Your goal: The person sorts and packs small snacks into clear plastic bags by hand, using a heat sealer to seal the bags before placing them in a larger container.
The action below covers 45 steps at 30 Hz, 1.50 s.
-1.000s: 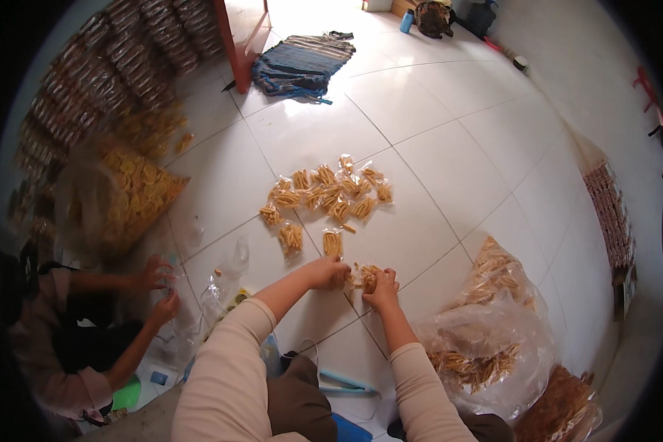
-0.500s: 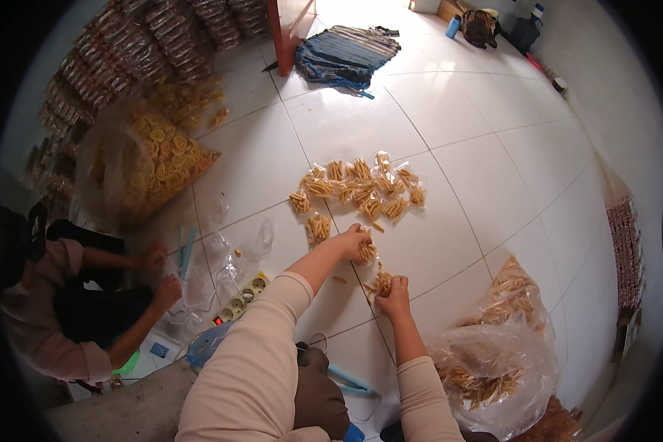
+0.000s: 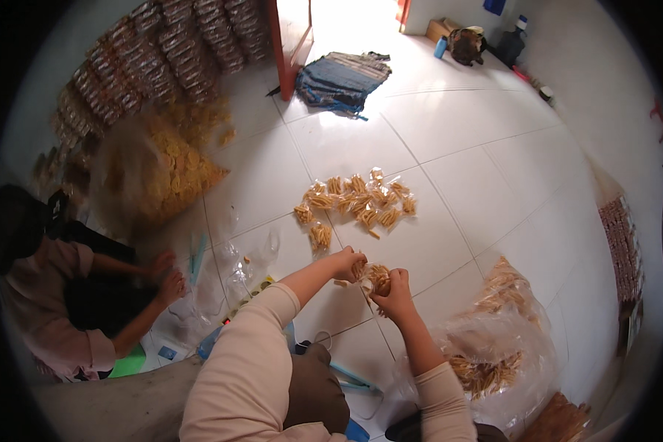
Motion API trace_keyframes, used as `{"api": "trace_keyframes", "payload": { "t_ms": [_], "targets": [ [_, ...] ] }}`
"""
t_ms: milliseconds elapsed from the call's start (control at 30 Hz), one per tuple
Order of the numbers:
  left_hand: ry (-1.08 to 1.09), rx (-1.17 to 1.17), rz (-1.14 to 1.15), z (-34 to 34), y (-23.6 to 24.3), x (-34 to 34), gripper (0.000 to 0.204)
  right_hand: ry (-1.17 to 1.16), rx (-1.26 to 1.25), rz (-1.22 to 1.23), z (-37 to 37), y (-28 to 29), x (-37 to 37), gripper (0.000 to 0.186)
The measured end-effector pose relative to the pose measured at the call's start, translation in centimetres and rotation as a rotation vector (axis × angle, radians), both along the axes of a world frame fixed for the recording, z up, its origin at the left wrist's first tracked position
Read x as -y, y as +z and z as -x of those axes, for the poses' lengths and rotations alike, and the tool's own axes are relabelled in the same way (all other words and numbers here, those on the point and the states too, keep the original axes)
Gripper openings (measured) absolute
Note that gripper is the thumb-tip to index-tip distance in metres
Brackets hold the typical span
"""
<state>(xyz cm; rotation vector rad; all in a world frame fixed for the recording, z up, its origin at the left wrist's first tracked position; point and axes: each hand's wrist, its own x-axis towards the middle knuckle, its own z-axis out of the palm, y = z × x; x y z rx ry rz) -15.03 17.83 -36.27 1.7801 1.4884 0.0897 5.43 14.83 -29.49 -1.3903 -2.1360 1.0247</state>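
My left hand [image 3: 350,260] is closed around some golden snack sticks at the mouth or side of a small clear bag. My right hand [image 3: 393,293] grips that small bag of snack sticks [image 3: 376,278] just to its right, low over the tiled floor. Beyond my hands lies a loose cluster of filled small bags [image 3: 357,199], with one filled bag [image 3: 320,237] nearer on the left. Beside my right forearm a large open clear sack [image 3: 486,368] holds more loose sticks. Blue-handled tools [image 3: 350,376] lie partly hidden between my forearms.
A co-worker [image 3: 66,295] sits at the left, hands [image 3: 171,287] near clear plastic bags. Behind are a sack of yellow snacks [image 3: 169,169] and stacked packs [image 3: 177,51]. A striped blue cloth [image 3: 339,81] lies by a red door [image 3: 291,44]. More packs [image 3: 619,250] line the right wall.
My left hand reached forward to a bag, then drew back toward my right hand; the two are now closer together. The co-worker's hands have shifted slightly, and the view has moved.
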Motion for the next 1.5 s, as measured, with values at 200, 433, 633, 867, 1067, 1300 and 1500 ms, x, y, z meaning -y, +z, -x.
{"api": "trace_keyframes", "payload": {
  "t_ms": [200, 433, 633, 867, 1067, 1300, 1500],
  "targets": [
    [0.026, 0.305, -0.123, -1.8, 8.6, 1.0, 0.062, 0.299, 0.114, -0.065, -6.3, 14.6, 2.0, 0.034],
    [0.091, 0.428, -0.179, -6.4, 24.7, 5.2, 0.063, 0.386, 0.348, -0.024, -16.0, 24.2, 9.3, 0.036],
    [-0.329, 0.384, -0.473, -13.4, 32.9, 9.5, 0.062, 0.338, 0.699, 0.187, -24.0, 20.1, 12.3, 0.047],
    [-0.405, 0.344, -0.503, -24.8, 35.7, 14.4, 0.062, -0.151, 0.834, -0.098, -32.9, 12.8, 8.9, 0.045],
    [-0.17, 0.258, -0.289, -30.4, 24.3, 13.8, 0.066, -0.184, 0.803, 0.077, -34.4, 13.3, 7.2, 0.053],
    [-0.399, 0.11, -0.147, -33.3, 15.8, 13.1, 0.074, -0.581, 0.545, -0.077, -35.1, 15.1, 9.3, 0.071],
    [-0.223, 0.651, -0.206, -38.1, 18.2, 13.9, 0.068, -0.709, 0.399, -0.155, -33.1, 21.2, 10.6, 0.064]
  ]
}}
